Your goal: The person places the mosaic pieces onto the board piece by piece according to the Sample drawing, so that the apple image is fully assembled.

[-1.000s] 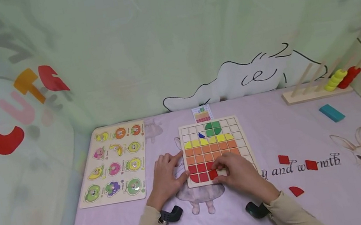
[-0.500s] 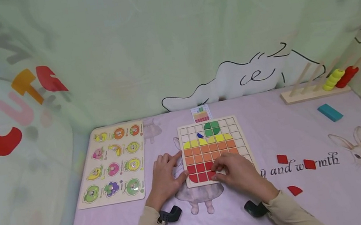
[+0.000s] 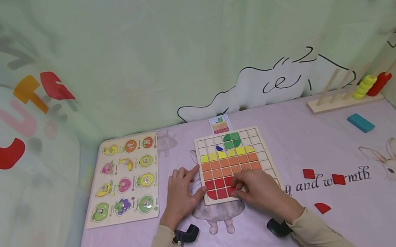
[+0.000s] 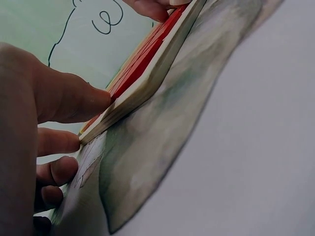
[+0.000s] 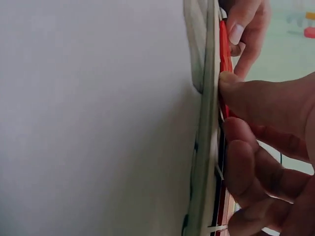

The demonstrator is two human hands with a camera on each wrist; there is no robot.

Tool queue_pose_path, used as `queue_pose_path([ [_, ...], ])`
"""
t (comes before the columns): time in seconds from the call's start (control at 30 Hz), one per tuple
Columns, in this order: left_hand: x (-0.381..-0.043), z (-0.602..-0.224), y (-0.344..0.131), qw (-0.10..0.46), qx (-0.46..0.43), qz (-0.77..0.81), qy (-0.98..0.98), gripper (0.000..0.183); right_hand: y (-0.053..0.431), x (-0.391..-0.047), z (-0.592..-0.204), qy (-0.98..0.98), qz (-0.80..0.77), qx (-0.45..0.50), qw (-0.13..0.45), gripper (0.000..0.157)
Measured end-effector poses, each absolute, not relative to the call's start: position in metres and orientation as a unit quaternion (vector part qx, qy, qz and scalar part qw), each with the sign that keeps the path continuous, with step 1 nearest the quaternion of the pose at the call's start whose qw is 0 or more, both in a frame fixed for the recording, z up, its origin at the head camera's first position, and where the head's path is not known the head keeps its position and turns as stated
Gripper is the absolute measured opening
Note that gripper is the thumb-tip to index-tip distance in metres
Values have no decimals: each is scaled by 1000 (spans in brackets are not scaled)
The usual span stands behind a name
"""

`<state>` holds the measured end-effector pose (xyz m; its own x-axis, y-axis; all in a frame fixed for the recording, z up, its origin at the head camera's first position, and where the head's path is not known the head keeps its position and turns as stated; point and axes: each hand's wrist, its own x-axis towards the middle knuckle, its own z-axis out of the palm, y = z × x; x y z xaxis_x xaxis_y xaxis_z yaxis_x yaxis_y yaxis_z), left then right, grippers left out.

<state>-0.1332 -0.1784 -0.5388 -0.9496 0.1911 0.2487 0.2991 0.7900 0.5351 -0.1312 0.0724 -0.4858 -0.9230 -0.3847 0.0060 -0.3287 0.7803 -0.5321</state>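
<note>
A wooden grid board [image 3: 267,155] lies flat, filled with rows of red, orange and yellow tiles, plus green pieces and one small blue piece higher up. My left hand [image 3: 182,193] rests at its left edge, thumb and index finger touching the frame; in the left wrist view the thumb [image 4: 74,98] lies against the board's corner. My right hand [image 3: 260,187] is over the lower rows, thumb and index finger pinching a red square tile [image 3: 230,192] in the bottom row. The right fingers hide part of that tile and the cells to its right.
Loose red pieces [image 3: 338,179] lie right of the board. A small pattern card [image 3: 220,124] sits behind it. The fruit puzzle board [image 3: 111,217] is at left. A teal block [image 3: 361,122] and a peg stand [image 3: 346,103] with yellow and red rings are at back right.
The red tile under my right fingers, tilted and out of line a second ago, now sits level with its row. Both hands stay nearly in place; the view shifts slightly.
</note>
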Motion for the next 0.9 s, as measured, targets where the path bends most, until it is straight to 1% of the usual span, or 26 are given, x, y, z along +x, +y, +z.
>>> queue_pose_path([
  [0.13,-134,-540,-178,91,-131,-295,-942,66,78,-133,-485,934,-296,-190,67,20],
  [0.3,-135,-540,-176,87,-130,-299,-941,66,102,-138,-478,930,-317,-176,53,25],
  [0.43,-135,-540,-175,86,-129,-299,-942,67,142,-144,-468,941,-309,-134,46,29],
  [0.63,-133,-539,-175,87,-126,-296,-943,66,219,-151,-469,964,-248,-62,72,49],
  [0.7,-132,-538,-176,87,-126,-298,-942,66,240,-151,-473,968,-232,-47,80,53],
  [0.77,-132,-538,-176,88,-126,-295,-943,66,254,-151,-477,970,-226,-36,81,49],
  [0.9,-133,-539,-177,93,-126,-291,-944,66,264,-150,-482,966,-241,-30,87,32],
])
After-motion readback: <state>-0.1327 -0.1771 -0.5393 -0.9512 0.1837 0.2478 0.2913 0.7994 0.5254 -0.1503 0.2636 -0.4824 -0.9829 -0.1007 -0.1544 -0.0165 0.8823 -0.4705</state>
